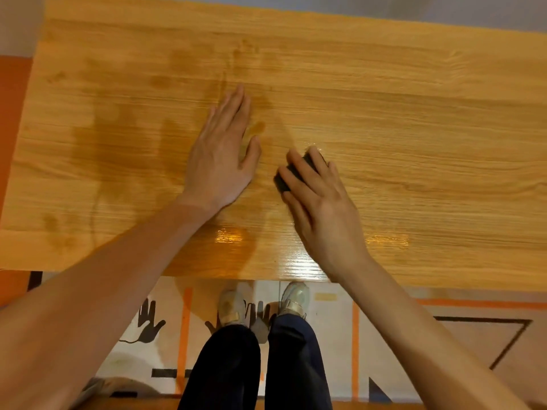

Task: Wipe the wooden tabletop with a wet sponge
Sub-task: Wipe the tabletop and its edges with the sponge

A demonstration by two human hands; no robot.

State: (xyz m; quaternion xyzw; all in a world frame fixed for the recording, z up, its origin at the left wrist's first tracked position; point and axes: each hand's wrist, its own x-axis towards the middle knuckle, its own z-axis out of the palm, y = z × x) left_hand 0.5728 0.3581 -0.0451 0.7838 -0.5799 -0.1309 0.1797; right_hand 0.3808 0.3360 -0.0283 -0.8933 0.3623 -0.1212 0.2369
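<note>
Wet tabletop (414,119); right hand (322,208) grips sponge (284,180).

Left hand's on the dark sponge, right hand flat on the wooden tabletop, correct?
Hands swapped. In the head view, the right hand presses the dark sponge on the wooden tabletop, and the left hand lies flat on the wood, holding nothing.

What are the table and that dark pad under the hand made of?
Table: looks like wood or a wood-grain laminate, with straight printed-looking grain and a glossy sheen where wet; I can't tell which. Sponge: a dark, nearly black block under the right hand, matte and probably foam, though mostly covered.
</note>
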